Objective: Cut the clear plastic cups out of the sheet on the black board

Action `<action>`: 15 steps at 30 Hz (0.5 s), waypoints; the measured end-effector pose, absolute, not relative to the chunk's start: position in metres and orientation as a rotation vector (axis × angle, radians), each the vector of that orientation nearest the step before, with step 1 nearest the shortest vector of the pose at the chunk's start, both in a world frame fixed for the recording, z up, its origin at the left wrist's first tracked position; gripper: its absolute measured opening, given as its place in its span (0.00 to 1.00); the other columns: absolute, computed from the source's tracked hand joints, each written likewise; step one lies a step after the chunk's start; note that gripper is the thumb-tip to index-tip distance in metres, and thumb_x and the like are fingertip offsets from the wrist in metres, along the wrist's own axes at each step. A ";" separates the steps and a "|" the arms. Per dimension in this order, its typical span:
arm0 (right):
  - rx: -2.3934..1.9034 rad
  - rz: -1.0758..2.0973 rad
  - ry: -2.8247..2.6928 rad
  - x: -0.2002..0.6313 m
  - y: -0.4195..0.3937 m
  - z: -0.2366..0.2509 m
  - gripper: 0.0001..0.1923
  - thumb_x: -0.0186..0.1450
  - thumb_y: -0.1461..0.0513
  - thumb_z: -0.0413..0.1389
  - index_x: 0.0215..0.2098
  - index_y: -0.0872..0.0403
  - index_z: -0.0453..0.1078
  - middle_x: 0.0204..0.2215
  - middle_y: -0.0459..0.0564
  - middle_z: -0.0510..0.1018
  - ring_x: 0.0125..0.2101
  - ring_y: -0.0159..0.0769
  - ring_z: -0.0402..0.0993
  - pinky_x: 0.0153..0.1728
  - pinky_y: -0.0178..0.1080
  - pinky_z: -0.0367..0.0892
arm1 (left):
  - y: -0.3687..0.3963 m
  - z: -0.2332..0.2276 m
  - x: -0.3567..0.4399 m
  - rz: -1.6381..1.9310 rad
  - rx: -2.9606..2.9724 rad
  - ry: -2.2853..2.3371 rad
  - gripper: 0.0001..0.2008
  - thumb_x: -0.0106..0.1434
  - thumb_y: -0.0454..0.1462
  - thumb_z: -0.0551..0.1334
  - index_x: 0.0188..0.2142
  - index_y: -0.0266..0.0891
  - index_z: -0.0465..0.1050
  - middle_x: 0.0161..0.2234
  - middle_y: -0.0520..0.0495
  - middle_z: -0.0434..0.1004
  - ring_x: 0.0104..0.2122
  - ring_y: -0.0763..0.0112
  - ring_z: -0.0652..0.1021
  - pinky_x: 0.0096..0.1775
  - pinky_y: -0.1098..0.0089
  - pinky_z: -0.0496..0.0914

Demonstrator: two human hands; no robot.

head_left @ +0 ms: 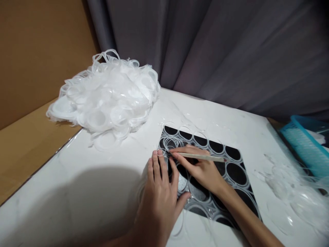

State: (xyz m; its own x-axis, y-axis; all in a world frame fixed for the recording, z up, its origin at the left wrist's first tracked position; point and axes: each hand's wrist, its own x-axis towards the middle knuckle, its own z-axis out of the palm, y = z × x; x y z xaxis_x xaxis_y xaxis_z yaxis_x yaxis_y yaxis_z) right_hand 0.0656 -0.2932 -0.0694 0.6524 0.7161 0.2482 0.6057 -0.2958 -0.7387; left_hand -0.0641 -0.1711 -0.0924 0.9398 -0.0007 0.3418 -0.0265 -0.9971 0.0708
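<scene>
Pressing our left hand flat, fingers spread, on the clear sheet near the worktop's front edge; right hand grips a thin stick w/ tip on it. No readable writing.

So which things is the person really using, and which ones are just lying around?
In use:
- left hand, pressing down on the clear plastic sheet of rings
- right hand, holding a thin stick tool
- black mat under the sheet

Lying about:
- heap of white plastic pieces
- blue basket
- loose clear plastic
</scene>
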 end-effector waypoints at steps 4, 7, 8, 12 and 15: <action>-2.132 -0.114 -1.451 0.059 -0.298 -0.073 0.16 0.75 0.68 0.54 0.60 0.59 0.73 0.55 0.50 0.81 0.50 0.36 0.81 0.52 0.44 0.73 | -0.173 -0.099 -0.068 0.549 3.052 -0.055 0.53 0.59 0.65 0.66 0.62 0.14 0.69 0.65 0.08 0.55 0.65 0.23 0.63 0.63 0.40 0.65; -2.285 -0.272 -1.664 0.054 -0.295 -0.073 0.20 0.76 0.70 0.49 0.64 0.64 0.69 0.62 0.56 0.74 0.54 0.42 0.79 0.51 0.46 0.75 | -0.175 -0.102 -0.070 0.534 3.071 -0.053 0.57 0.56 0.64 0.68 0.64 0.11 0.65 0.66 0.08 0.51 0.66 0.22 0.60 0.65 0.39 0.61; -2.321 -0.300 -1.676 0.052 -0.292 -0.072 0.20 0.77 0.70 0.49 0.64 0.64 0.69 0.62 0.56 0.74 0.54 0.43 0.79 0.49 0.46 0.76 | -0.176 -0.103 -0.070 0.524 3.073 -0.041 0.58 0.55 0.64 0.69 0.65 0.12 0.64 0.67 0.08 0.51 0.67 0.22 0.59 0.66 0.39 0.60; -2.387 -0.445 -1.647 0.055 -0.279 -0.066 0.19 0.76 0.69 0.51 0.62 0.64 0.71 0.58 0.55 0.78 0.49 0.44 0.82 0.45 0.47 0.77 | -0.179 -0.103 -0.069 0.529 3.063 0.013 0.56 0.55 0.61 0.71 0.64 0.13 0.66 0.67 0.08 0.50 0.67 0.23 0.59 0.66 0.40 0.60; -2.424 -0.570 -1.581 0.070 -0.277 -0.057 0.19 0.75 0.70 0.52 0.61 0.65 0.72 0.57 0.57 0.79 0.48 0.47 0.82 0.45 0.47 0.77 | -0.179 -0.101 -0.069 0.559 3.073 0.030 0.53 0.54 0.60 0.72 0.63 0.16 0.68 0.66 0.08 0.53 0.66 0.23 0.60 0.65 0.39 0.61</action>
State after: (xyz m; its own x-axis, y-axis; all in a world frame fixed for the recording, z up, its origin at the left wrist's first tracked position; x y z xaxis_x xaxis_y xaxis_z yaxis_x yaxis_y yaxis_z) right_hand 0.0699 -0.2769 -0.0575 0.3567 0.8360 0.4170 0.9096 -0.4125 0.0487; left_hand -0.0687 -0.1793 -0.1014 0.9358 0.0222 0.3519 0.0157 -0.9997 0.0213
